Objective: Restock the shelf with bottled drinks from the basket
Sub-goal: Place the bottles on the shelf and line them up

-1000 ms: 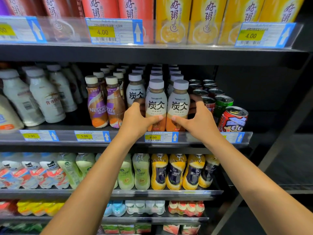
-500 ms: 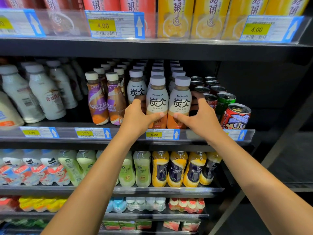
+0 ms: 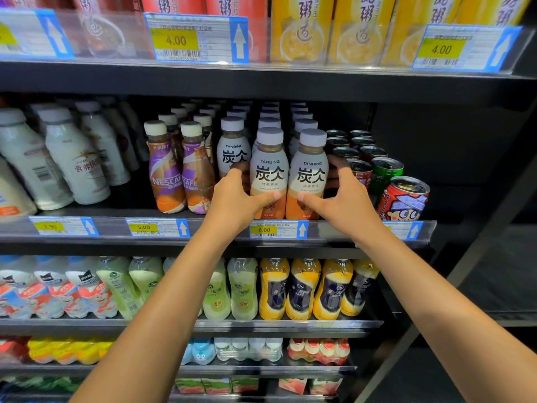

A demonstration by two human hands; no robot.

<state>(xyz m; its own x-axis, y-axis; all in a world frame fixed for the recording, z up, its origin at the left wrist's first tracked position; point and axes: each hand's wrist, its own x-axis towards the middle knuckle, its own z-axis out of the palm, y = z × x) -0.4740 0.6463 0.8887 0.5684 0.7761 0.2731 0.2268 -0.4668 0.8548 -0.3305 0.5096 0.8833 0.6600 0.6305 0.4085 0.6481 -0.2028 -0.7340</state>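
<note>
Two Tanbing coffee bottles with grey caps stand upright, side by side, at the front of the middle shelf (image 3: 220, 245). My left hand (image 3: 236, 200) grips the left front bottle (image 3: 268, 170), thumb across its lower label and fingers round its left side. The right front bottle (image 3: 309, 173) is gripped the same way by my right hand (image 3: 341, 200), fingers curled behind its right side. More Tanbing bottles (image 3: 234, 144) stand in rows behind them. No basket is in view.
Nescafé bottles (image 3: 167, 173) stand just left of my left hand, white milk bottles (image 3: 72, 158) further left. Red and green cans (image 3: 402, 199) crowd the right. Cartons fill the shelf above (image 3: 290, 80); bottled teas (image 3: 273, 289) line the shelf below.
Both hands stay on the two front bottles. The view has shifted slightly downward and closer; the bottles have not visibly moved on the shelf.
</note>
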